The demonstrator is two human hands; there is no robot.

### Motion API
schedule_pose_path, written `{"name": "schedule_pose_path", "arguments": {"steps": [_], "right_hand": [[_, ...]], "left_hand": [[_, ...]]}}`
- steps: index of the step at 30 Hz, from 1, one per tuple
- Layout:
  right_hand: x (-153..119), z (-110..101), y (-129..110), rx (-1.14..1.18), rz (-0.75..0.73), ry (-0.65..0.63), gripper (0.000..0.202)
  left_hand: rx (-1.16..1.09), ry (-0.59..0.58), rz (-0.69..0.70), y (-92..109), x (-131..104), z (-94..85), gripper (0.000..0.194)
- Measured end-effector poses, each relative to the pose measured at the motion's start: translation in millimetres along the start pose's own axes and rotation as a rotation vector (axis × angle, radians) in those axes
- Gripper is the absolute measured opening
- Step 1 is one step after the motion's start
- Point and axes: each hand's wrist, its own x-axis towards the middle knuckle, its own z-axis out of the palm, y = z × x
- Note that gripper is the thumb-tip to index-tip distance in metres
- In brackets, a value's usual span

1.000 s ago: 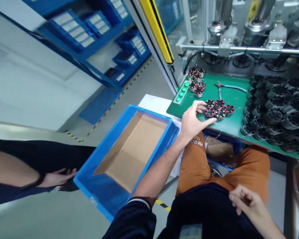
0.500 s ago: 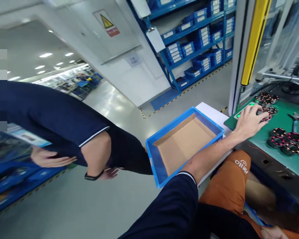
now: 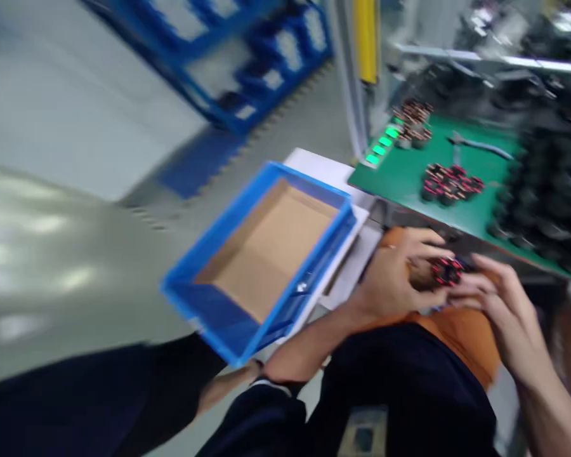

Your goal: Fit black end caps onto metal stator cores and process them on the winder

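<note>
Above my lap, my left hand [image 3: 402, 273] and my right hand [image 3: 497, 295] meet around a small wound motor stator [image 3: 447, 271]. It is a dark ring with red-pink marks, and its face is turned up toward me. The left thumb and fingers grip it from the left, while right fingertips press on its other side. Motion blur hides the exact finger contacts. Beyond them, a cluster of similar stators [image 3: 450, 184] lies on the green mat [image 3: 473, 222]. Farther back on the same mat is another group with copper-coloured windings [image 3: 413, 124].
A blue bin [image 3: 214, 244] lined with cardboard stands to my left on a white surface. Pliers [image 3: 480, 146] lie on the mat, left of many dark round parts [image 3: 547, 190]. Green lights [image 3: 379, 150] glow at its edge. Another person's dark-clothed leg [image 3: 171, 381] is at lower left.
My left hand has come back from the stators on the mat to my lap, with a stator now between both hands. The view has swung down and right.
</note>
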Motion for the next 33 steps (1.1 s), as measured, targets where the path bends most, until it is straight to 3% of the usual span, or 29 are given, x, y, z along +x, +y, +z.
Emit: {"name": "schedule_pose_path", "arguments": {"steps": [2, 4, 7, 11, 16, 19, 22, 25, 29, 33], "right_hand": [[6.2, 9.5, -21.4, 0.042, 0.035, 0.061, 0.069], [16.8, 17.0, -35.8, 0.09, 0.049, 0.057, 0.072], [18.8, 21.6, -47.0, 0.159, 0.082, 0.027, 0.068], [5.8, 18.9, -45.9, 0.206, 0.06, 0.005, 0.077], [5.4, 13.3, -42.7, 0.161, 0.093, 0.106, 0.056], [8.0, 8.0, -44.8, 0.17, 0.06, 0.131, 0.046], [8.9, 1.5, -47.7, 0.162, -0.016, 0.165, 0.036], [9.4, -2.3, -49.5, 0.15, -0.054, 0.179, 0.032], [10.8, -2.5, -46.7, 0.19, -0.045, 0.157, 0.03], [10.6, -5.4, -39.0, 0.254, -0.023, 0.185, 0.035]], "left_hand": [[0.028, 0.02, 0.076, 7.5, 13.4, -14.5, 0.053], [0.007, 0.005, 0.141, 9.4, 25.8, -19.6, 0.055], [-0.001, 0.0, 0.206, 15.9, 30.0, -12.5, 0.054], [-0.02, 0.002, 0.16, 19.4, 25.0, 3.8, 0.06], [-0.097, -0.019, 0.195, 11.2, 24.8, 17.6, 0.06], [-0.1, 0.065, 0.182, 5.1, 26.0, 15.6, 0.06], [0.04, 0.168, 0.382, 4.8, 28.0, 2.7, 0.054], [0.234, 0.05, 0.464, 14.3, 29.2, -14.2, 0.032], [0.236, -0.085, 0.429, 21.1, 28.5, -22.1, 0.034], [0.193, -0.068, 0.387, -8.2, 18.0, -3.8, 0.019]]}}
